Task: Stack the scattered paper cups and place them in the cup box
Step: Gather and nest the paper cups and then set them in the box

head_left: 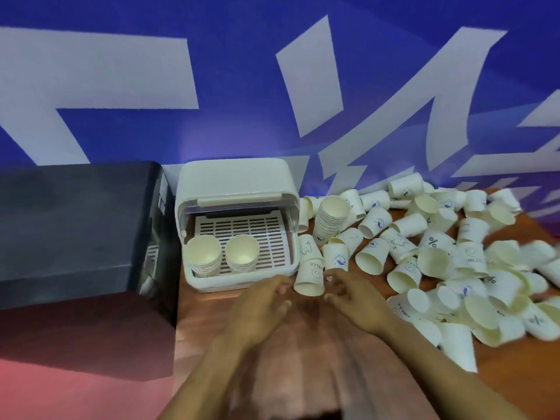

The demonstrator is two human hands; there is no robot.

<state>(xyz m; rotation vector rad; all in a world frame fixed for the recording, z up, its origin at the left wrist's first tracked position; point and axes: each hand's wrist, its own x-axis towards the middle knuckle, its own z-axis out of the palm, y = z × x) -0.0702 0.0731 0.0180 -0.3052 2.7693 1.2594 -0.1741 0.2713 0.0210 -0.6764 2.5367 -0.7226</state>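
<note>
The white cup box (236, 183) stands open on the table, with two stacks of paper cups (203, 258) (242, 251) upright on its slatted tray. To its right, a taller stack (330, 218) leans among several loose cups (436, 250) scattered across the table. One cup (309, 277) lies tipped just in front of the box's right corner. My left hand (257, 310) and my right hand (357, 301) hover on either side of that cup with relaxed fingers. Neither hand holds anything.
A black box (75, 225) fills the table's left side, close against the cup box. A blue and white banner (272, 86) rises behind everything. Bare brown tabletop (303, 353) shows beneath my forearms.
</note>
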